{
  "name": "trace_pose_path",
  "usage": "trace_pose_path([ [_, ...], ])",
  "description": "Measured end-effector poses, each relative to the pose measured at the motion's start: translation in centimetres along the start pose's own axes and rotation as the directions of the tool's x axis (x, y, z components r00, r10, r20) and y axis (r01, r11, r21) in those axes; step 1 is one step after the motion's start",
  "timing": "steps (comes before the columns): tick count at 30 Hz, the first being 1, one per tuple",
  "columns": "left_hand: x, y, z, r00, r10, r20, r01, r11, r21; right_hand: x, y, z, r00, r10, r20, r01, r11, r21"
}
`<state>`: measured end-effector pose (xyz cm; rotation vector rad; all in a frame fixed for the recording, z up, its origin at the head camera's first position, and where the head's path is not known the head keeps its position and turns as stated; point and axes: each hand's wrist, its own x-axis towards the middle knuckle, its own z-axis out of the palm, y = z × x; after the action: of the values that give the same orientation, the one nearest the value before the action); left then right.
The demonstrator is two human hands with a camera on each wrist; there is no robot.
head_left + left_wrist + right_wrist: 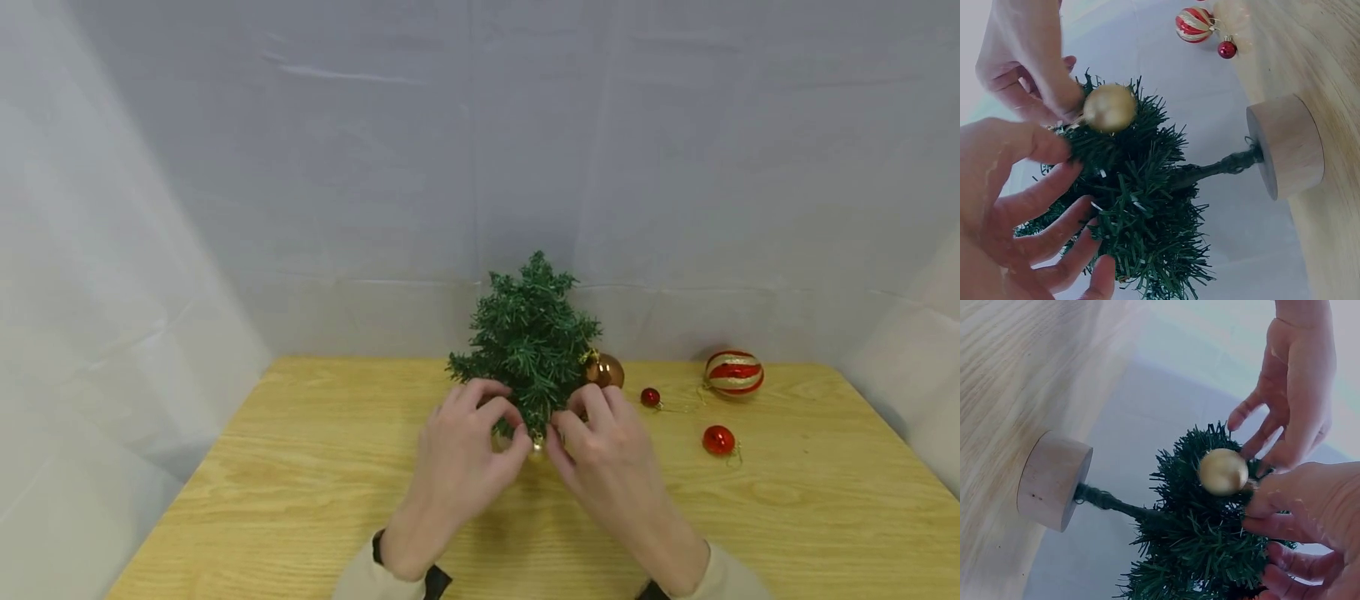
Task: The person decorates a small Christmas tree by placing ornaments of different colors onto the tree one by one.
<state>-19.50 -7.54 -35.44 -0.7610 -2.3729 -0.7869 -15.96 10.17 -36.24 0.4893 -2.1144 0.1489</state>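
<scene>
A small green artificial Christmas tree (532, 333) stands on a round wooden base (1291, 150). At its near side hangs a shiny gold bauble (1224, 472), blurred in the left wrist view. My right hand (611, 458) pinches the bauble's hanging loop just above its cap; the loop itself is mostly hidden by the fingertips. Opposite it, my left hand (461, 450) pinches the tip of a branch between thumb and forefinger, its other fingers spread against the needles. A copper bauble (604, 372) is at the tree's right side.
On the wooden table (300, 483), right of the tree, lie a red-and-gold striped bauble (734, 372), a small dark red bauble (650, 397) and a bright red bauble (718, 440) with a thread loop. White sheeting (360, 167) rises behind the table and at both sides.
</scene>
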Motion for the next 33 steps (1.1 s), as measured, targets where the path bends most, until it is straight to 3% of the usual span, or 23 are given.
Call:
trace_pose_path([
  [10, 0.4, 0.3, 0.6, 0.994, -0.049, -0.1, 0.042, 0.997, -0.066, 0.4, -0.4, 0.1, 0.989, 0.119, -0.082, -0.116, 0.992, 0.042],
  [15, 0.4, 0.4, 0.7, 0.993, -0.005, -0.119, 0.008, 1.0, 0.03, 0.4, -0.4, 0.2, 0.994, 0.102, -0.043, -0.103, 0.994, -0.029],
  [19, 0.4, 0.4, 0.5, 0.997, 0.028, -0.072, -0.021, 0.994, 0.106, 0.2, -0.4, 0.2, 0.998, 0.054, 0.019, -0.053, 0.996, -0.067],
  [26, 0.2, 0.3, -0.4, 0.995, -0.022, 0.102, 0.017, 0.998, 0.055, -0.1, -0.7, -0.3, 0.996, 0.024, 0.089, -0.02, 0.999, -0.04],
  [29, 0.2, 0.3, -0.6, 0.993, -0.018, 0.116, 0.013, 0.999, 0.049, -0.1, -0.7, -0.3, 0.996, 0.027, 0.084, -0.025, 0.999, -0.025],
  [33, 0.5, 0.2, -0.5, 0.996, 0.004, 0.087, -0.005, 1.0, 0.011, -0.1, -0.5, -0.4, 0.997, 0.022, 0.068, -0.022, 1.0, -0.002],
])
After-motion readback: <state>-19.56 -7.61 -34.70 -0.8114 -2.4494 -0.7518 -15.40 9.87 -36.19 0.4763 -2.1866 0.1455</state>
